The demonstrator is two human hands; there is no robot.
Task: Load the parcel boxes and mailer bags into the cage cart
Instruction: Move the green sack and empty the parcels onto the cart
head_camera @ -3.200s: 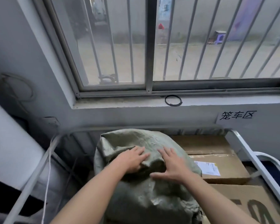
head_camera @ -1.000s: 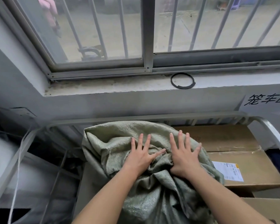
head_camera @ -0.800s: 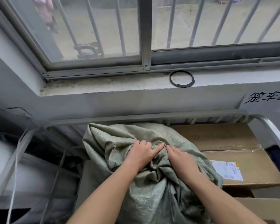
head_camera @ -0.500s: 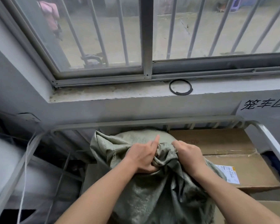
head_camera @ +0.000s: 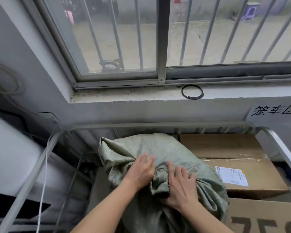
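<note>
Nearest us, a printed cardboard box (head_camera: 259, 207) lies at the lower right, partly under the tail of a green woven sack (head_camera: 158, 148). The sack sits inside the cage cart (head_camera: 158, 126), on the left side, touching the boxes to its right.

Both hands rest on top of the sack. The left hand (head_camera: 142, 172) lies flat with its fingers nearly straight and close together, pointing away from us; their tips are blurred. The right hand (head_camera: 181, 189) lies flat with its fingers spread. A bunched fold of cloth stands between the two hands. Neither hand grips it that we can see; the thumbs are partly hidden.

We judge that the hands press the slack cloth down so the sack settles low and does not spill over the rail.

Beyond the hands, a taped box (head_camera: 252, 167) with a shipping label (head_camera: 231, 176) sits beside the sack, and a plain box (head_camera: 222, 145) lies behind it against the back rail.

Further off, a sign (head_camera: 275, 110) is fixed to the wall and a black ring (head_camera: 192, 94) lies on the window sill (head_camera: 124, 96).
</note>
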